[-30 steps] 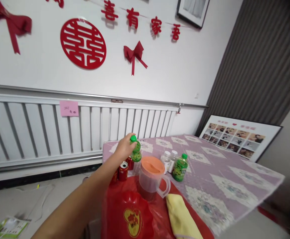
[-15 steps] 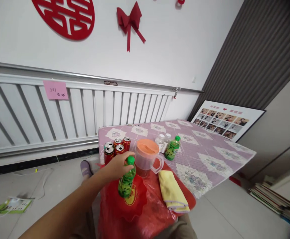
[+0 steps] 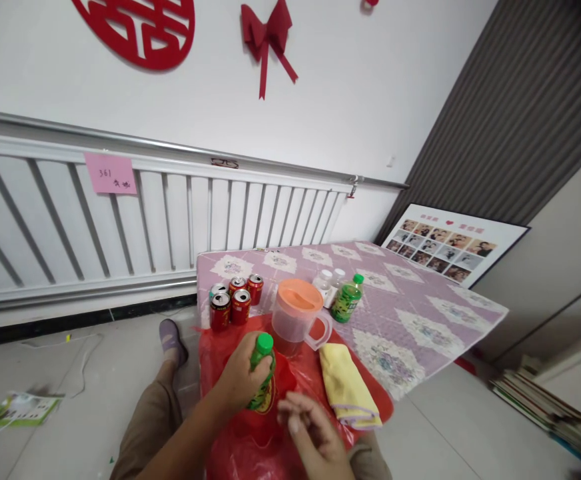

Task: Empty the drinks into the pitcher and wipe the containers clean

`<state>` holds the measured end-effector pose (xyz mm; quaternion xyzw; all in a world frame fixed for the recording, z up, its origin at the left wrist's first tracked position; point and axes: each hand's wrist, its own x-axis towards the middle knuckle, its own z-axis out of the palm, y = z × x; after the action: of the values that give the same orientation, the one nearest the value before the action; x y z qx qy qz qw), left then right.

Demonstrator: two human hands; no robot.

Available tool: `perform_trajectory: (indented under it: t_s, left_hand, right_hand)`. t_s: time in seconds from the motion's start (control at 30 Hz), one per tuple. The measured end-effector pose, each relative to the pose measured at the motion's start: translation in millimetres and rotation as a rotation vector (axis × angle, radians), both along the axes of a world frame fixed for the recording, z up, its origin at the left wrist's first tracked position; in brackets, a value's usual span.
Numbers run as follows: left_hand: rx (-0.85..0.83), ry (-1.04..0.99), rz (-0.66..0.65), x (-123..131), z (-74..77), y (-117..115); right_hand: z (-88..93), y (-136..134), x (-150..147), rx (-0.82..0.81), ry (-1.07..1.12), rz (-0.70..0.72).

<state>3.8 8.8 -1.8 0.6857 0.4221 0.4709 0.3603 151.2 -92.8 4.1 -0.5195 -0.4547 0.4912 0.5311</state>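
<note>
My left hand wraps round the neck and upper body of a green drink bottle with a green cap. The bottle stands over a red scalloped dish with a gold print, partly covered by my hands. To the right of the bottle, my right hand is raised with bent fingers apart and nothing in it. Just behind is a clear plastic pitcher with an orange lid. A folded yellow cloth lies right of the dish.
Several red drink cans stand at the back left. Another green bottle and two white-capped bottles stand behind the pitcher. A purple patterned cloth covers the table. Behind it is a white radiator.
My left hand has shifted its hold from the cap down to the bottle's neck and upper body. My right hand has come into view at the front. The camera view has shifted slightly.
</note>
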Motion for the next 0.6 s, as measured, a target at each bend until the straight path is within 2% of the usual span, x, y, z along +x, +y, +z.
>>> perform_trajectory:
  t_s: [0.17,0.27,0.47,0.6]
  left_hand:
    - [0.047,-0.045,0.045,3.6,-1.9,-4.1]
    - [0.065,-0.088,0.022,5.5,-2.9,-4.1]
    - [0.082,-0.157,0.001,8.5,-9.0,-1.7]
    - [0.088,-0.162,0.003,9.3,-11.0,1.7]
  right_hand:
    - [13.0,52.0,-18.8,0.195,-0.034,-0.148]
    - [13.2,73.5,-31.6,0.231,-0.112,-0.187]
    - [6.2,94.9,-46.8,0.19,-0.157,-0.169]
    - [9.8,99.1,-46.2,0.201,-0.191,-0.182]
